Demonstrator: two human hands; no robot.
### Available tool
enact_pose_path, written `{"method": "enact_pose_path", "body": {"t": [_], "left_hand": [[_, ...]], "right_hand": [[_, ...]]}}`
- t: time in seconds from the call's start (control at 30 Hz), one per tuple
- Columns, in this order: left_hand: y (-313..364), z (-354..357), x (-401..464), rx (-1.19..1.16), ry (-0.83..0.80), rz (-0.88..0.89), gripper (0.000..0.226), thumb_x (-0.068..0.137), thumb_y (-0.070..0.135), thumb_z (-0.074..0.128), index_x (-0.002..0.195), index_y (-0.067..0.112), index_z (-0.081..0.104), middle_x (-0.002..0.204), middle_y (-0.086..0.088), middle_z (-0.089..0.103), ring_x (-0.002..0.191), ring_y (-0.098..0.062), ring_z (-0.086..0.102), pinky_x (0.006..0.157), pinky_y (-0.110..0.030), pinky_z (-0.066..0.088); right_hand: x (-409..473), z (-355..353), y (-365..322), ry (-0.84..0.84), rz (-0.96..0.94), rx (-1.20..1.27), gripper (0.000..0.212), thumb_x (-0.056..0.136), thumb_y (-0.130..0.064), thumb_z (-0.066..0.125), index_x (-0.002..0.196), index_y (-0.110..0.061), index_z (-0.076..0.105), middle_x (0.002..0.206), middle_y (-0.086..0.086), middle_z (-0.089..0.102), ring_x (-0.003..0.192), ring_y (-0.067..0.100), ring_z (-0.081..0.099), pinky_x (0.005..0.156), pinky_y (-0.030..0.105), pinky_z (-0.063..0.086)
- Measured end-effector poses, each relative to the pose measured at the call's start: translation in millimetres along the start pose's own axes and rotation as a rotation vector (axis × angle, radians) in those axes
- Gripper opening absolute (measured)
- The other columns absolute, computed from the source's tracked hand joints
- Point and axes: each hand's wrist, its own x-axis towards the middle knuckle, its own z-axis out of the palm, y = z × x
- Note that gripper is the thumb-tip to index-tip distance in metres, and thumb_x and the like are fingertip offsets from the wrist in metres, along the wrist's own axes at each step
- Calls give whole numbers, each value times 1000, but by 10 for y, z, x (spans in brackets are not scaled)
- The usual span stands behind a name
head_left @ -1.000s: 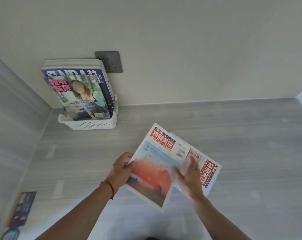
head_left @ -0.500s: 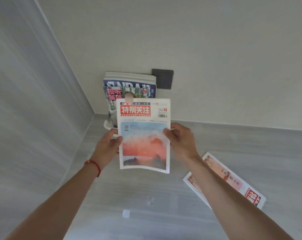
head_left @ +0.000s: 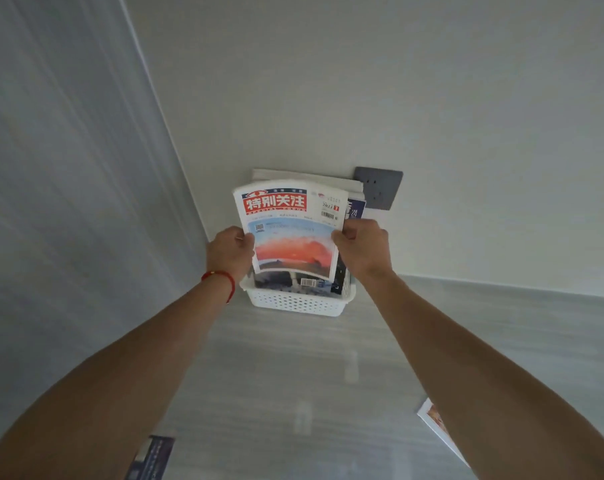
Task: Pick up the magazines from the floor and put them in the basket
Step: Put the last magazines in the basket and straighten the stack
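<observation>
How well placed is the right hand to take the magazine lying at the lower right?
Probably not yet: the right hand and left hand both grip the red-titled magazine over the basket. The floor magazine lies uncovered, partly behind the forearm.

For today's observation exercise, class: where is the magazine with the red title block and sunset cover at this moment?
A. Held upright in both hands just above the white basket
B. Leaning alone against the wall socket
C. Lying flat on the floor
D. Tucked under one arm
A: the left hand and right hand grip the side edges of the sunset magazine, its lower edge just above the white basket.
</observation>
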Motion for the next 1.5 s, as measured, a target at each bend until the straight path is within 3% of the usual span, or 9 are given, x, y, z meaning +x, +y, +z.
{"method": "enact_pose_path", "body": {"t": [0.13, 0.3, 0.67, 0.8, 0.93, 1.03, 1.2, 1.33, 1.5], "left_hand": [[-282, 172, 57, 69, -80, -66, 34, 104, 28, 46, 98, 2, 67, 98, -15, 76, 91, -31, 73, 75, -36, 58], [-448, 336, 124, -5, -120, -98, 30, 104, 28, 49, 107, 3, 65, 108, -14, 74, 96, -31, 73, 87, -46, 61], [-529, 325, 216, -95, -410, -96, 40, 90, 13, 64, 127, 28, 61, 132, 4, 67, 121, -24, 63, 96, -41, 57], [-534, 265, -36, -234, -176, -195, 53, 86, 13, 74, 133, 22, 51, 137, -1, 58, 128, -31, 56, 99, -49, 55], [-522, 359, -613, -119, 86, -50, 44, 86, -3, 58, 126, 15, 54, 132, -7, 58, 121, -26, 57, 93, -36, 53], [-558, 601, -1195, -54, -19, 32, 50, 86, -7, 53, 133, 13, 52, 133, -8, 56, 106, -22, 61, 95, -34, 50], [-473, 1176, -2120, 107, -386, 151, 59, 85, -6, 53, 139, 17, 48, 133, -3, 53, 101, -18, 62, 94, -32, 51], [-226, 1607, -2621, 191, -610, 187, 60, 85, -3, 51, 143, 14, 45, 142, -3, 48, 130, -23, 52, 109, -29, 41], [97, 2027, -2952, 316, -734, 288, 56, 88, 0, 47, 142, 14, 46, 146, -5, 48, 139, -22, 41, 110, -24, 33]], "right_hand": [[-69, 306, 247, -4, 175, 52, 25, 89, -9, 58, 95, -17, 81, 105, 3, 79, 72, 18, 69, 53, 14, 51], [-14, 467, 377, 61, 211, 72, 21, 90, -8, 62, 90, -16, 82, 103, 2, 79, 62, 1, 59, 44, 6, 40], [53, 434, 519, 49, 370, 349, 28, 86, -6, 64, 104, -22, 77, 106, -8, 78, 90, 14, 69, 70, 23, 54], [-273, 247, 661, -32, 305, 304, 20, 82, -6, 58, 95, -12, 72, 80, -11, 73, 80, 18, 68, 65, 38, 55], [-970, -78, 1213, 18, 221, 231, 28, 88, 0, 61, 100, -22, 75, 96, -7, 76, 90, 12, 72, 79, 21, 58], [-1544, -440, 1813, 8, 290, 37, 27, 91, -5, 60, 108, -23, 71, 112, -5, 71, 101, 14, 68, 83, 25, 52], [-2233, -1023, 2789, -181, 452, -654, 69, 95, -52, 56, 150, -16, 34, 157, 13, 32, 147, 34, 26, 117, 53, 30], [-2522, -1148, 3140, -322, 491, -589, 107, 89, -79, 36, 158, -15, -17, 168, 12, -15, 155, 33, -10, 122, 60, 7], [-2579, -1213, 3259, -521, 199, -652, 119, 87, -77, 45, 154, -13, -29, 159, 16, -39, 149, 40, -29, 119, 66, -8]]}}
